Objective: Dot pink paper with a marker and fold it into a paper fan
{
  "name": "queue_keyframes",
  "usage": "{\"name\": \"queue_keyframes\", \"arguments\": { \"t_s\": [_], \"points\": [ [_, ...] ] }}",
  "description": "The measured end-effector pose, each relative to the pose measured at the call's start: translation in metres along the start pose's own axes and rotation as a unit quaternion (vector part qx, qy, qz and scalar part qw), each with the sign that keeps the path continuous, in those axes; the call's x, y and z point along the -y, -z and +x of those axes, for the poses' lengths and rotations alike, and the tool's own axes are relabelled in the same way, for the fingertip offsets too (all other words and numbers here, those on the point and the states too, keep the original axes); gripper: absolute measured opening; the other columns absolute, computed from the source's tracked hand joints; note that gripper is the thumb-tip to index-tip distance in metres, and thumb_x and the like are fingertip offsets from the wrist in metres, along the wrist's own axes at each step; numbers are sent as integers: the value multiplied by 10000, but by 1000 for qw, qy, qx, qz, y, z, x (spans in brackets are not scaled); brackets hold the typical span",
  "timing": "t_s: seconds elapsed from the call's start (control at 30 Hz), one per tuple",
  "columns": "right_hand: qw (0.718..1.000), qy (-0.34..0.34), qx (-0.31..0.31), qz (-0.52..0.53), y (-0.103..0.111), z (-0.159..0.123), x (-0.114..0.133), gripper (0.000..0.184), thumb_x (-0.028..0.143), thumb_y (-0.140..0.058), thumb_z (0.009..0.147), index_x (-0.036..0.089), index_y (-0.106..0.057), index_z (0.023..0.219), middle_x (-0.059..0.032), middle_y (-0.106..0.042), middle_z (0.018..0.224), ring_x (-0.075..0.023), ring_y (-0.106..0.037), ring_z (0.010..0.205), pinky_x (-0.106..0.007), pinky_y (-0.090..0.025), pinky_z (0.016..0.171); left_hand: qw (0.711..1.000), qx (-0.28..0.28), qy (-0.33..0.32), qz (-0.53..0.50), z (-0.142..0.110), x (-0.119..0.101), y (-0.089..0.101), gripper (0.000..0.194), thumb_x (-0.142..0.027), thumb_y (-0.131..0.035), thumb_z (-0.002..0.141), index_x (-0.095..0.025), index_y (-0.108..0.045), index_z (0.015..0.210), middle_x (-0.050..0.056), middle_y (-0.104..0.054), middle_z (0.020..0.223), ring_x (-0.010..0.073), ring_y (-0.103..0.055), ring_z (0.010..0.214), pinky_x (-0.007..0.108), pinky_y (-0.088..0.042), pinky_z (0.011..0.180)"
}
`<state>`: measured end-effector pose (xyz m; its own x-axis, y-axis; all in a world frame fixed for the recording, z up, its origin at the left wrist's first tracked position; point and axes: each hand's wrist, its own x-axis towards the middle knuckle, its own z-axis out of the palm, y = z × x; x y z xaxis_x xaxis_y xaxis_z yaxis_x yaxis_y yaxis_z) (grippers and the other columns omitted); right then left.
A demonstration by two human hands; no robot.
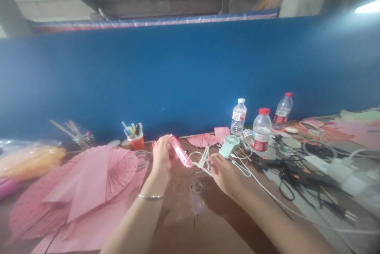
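Note:
My left hand (162,153) is closed around one end of a folded, pleated pink paper strip (181,152) with small punched holes. The strip slants down to the right, above the brown tabletop (190,222). Just right of it, my right hand (222,169) has its fingers curled in on a white pointed tool (204,158); its exact kind is unclear. Dark specks lie scattered on the table below the hands. Behind them rests an opened pink pleated fan (203,140), beside a small pink paper piece (222,133).
Pink fans and paper sheets (89,182) are piled on the left. A red-and-white cup of pens (136,141) stands behind. To the right are a mint handheld fan (229,146), bottles (261,131), tangled cables (292,177) and a white power strip (320,163). A blue partition (166,76) borders the table.

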<state>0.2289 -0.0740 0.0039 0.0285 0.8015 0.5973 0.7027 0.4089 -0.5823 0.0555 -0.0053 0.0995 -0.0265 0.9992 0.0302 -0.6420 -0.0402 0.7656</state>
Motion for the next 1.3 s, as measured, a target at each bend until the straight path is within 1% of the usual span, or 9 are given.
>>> {"name": "queue_keyframes", "arguments": {
  "t_s": [0.2, 0.37, 0.57, 0.67, 0.8, 0.9, 1.07, 1.2, 1.3],
  "points": [
    [950, -93, 47, 296, 13, 29, 37, 223, 318, -440, 806, 180, -550, 943, -43, -602, 878, -170, -556, 810, -281, -431, 704, 995, 69, -16, 70, -6, 19, 1, 258, -209, -616, 628, -176, -366, 575, -115, -295, 402, 5, -213, 298, 119, -131, 291],
    [942, -131, 28, 306, -3, 36, 48, 168, 307, -549, 725, 181, -629, 803, -23, -631, 770, -169, -565, 727, -281, -421, 671, 985, 109, -6, 134, -8, 38, 10, 219, -238, -620, 648, -167, -418, 601, -98, -352, 416, 7, -250, 314, 118, -171, 311],
    [816, -203, -11, 541, -18, 27, 25, 141, 309, -550, 725, 181, -557, 668, -5, -579, 725, -147, -547, 664, -279, -424, 646, 980, 133, 30, 144, -3, 55, 23, 212, -301, -627, 650, -164, -466, 647, -83, -375, 479, 12, -307, 371, 119, -199, 354],
    [788, -202, -42, 580, -20, 27, 12, 139, 286, -568, 695, 186, -513, 617, -3, -553, 701, -156, -536, 670, -288, -426, 655, 976, 145, 48, 153, 1, 62, 30, 227, -329, -629, 650, -165, -472, 661, -82, -371, 490, 10, -293, 377, 121, -185, 362],
    [775, -181, -86, 599, -23, 26, -1, 140, 289, -547, 705, 204, -484, 614, 1, -492, 670, -171, -525, 736, -321, -413, 756, 974, 132, 59, 173, 6, 70, 39, 235, -339, -636, 640, -172, -476, 679, -87, -362, 472, 14, -292, 366, 121, -177, 359],
    [784, -169, -88, 591, -24, 24, -5, 197, 337, -493, 737, 217, -439, 590, -2, -447, 656, -185, -513, 761, -352, -405, 791, 973, 130, 63, 179, 8, 75, 43, 260, -359, -650, 619, -174, -477, 677, -70, -423, 484, 31, -358, 380, 132, -217, 368],
    [799, -179, -14, 575, -23, 20, -6, 291, 370, -503, 720, 210, -349, 532, 13, -363, 574, -164, -453, 627, -318, -417, 656, 969, 142, 60, 195, 8, 79, 47, 278, -379, -648, 620, -180, -509, 757, -16, -555, 620, 71, -475, 460, 156, -299, 403],
    [790, -200, 65, 576, -21, 18, -13, 219, 355, -578, 674, 183, -470, 592, 37, -329, 542, -114, -359, 515, -255, -345, 519, 957, 201, 40, 206, 10, 79, 49, 228, -366, -609, 658, -175, -492, 703, 22, -604, 799, 88, -518, 548, 191, -384, 478],
    [806, -186, 79, 556, -14, 19, -19, 224, 367, -624, 630, 182, -511, 573, 40, -333, 525, -115, -360, 517, -266, -343, 537, 949, 211, 9, 235, 12, 80, 51, 201, -346, -596, 664, -178, -485, 669, 9, -600, 766, 91, -510, 545, 207, -402, 503]
  ]
}}
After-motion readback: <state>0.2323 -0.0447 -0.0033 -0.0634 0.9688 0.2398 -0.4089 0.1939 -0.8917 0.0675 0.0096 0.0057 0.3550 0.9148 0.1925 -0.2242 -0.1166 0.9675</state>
